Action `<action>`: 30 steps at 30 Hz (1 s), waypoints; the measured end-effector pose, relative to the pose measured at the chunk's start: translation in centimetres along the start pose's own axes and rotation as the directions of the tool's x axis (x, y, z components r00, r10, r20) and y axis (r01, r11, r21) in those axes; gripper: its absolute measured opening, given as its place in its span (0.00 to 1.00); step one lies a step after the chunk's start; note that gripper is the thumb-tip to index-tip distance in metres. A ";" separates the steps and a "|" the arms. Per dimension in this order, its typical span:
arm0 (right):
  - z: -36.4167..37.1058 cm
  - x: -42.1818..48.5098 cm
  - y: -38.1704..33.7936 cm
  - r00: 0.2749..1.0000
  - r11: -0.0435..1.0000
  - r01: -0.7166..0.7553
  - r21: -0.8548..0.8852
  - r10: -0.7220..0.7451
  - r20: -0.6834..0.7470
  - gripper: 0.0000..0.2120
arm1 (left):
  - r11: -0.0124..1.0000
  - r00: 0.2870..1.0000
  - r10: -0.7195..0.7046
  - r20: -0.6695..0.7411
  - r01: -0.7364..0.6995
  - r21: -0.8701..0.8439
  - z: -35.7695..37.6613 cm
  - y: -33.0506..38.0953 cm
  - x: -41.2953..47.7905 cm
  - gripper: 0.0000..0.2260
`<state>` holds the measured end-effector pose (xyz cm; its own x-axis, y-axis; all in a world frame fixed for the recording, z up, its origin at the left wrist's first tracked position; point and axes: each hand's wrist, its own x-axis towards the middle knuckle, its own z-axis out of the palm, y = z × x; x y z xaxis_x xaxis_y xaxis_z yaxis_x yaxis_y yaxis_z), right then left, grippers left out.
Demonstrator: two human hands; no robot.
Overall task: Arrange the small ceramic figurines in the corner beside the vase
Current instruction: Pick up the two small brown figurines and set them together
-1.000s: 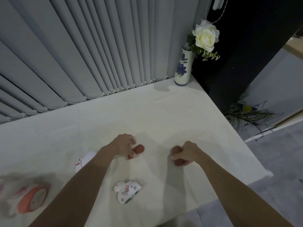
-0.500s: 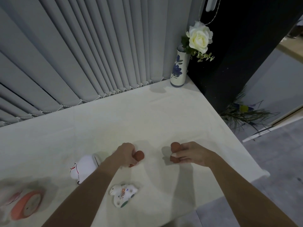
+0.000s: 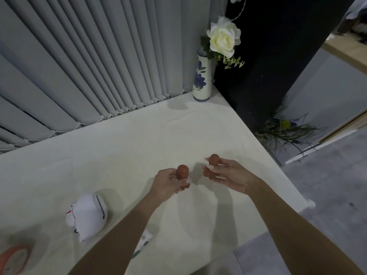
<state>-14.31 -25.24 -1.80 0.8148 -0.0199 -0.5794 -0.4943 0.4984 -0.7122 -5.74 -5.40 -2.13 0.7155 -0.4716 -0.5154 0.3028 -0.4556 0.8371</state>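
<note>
From my head view, my left hand (image 3: 168, 185) grips one small reddish-brown round-headed ceramic figurine (image 3: 182, 172), my right hand (image 3: 228, 175) another (image 3: 213, 164), both above the cream table (image 3: 119, 147), well short of the blue-flowered vase (image 3: 202, 80). I should carry them upright and set them gently beside it.

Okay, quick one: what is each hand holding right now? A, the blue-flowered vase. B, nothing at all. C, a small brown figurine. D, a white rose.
C: the left hand grips one brown figurine and the right hand grips another brown figurine, both held above the table.
</note>
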 end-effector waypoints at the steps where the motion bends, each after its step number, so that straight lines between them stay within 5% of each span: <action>1: -0.2 0.1 -0.2 1.000 1.000 0.017 0.001 -0.017 0.003 0.27 | 1.000 1.000 0.009 0.004 -0.009 -0.020 0.5 0.1 0.1 0.08; 8: -1.3 0.9 -1.2 0.986 0.992 0.120 0.034 -0.123 0.108 0.10 | 0.990 0.998 0.063 0.008 -0.061 -0.130 2.8 0.4 0.9 0.08; 11: -1.8 1.0 -1.5 0.985 0.978 0.164 -0.128 -0.155 0.081 0.09 | 0.991 0.997 0.073 -0.014 -0.074 -0.110 3.3 0.5 1.3 0.08; 20: -3.1 2.4 0.0 0.938 0.684 0.244 -0.688 -0.345 -0.011 0.22 | 0.986 0.970 0.159 -0.183 -0.146 0.083 4.8 0.6 2.2 0.09; 30: -2.3 3.1 0.6 0.890 0.453 0.312 -0.835 -0.447 0.090 0.13 | 0.975 0.973 0.201 -0.117 -0.187 0.119 5.3 -0.2 2.4 0.10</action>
<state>-12.75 -26.97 -4.96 0.9734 -0.1622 -0.1616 -0.2225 -0.5037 -0.8347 -7.39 -10.46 -4.51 0.8307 -0.4615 -0.3114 0.0862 -0.4459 0.8909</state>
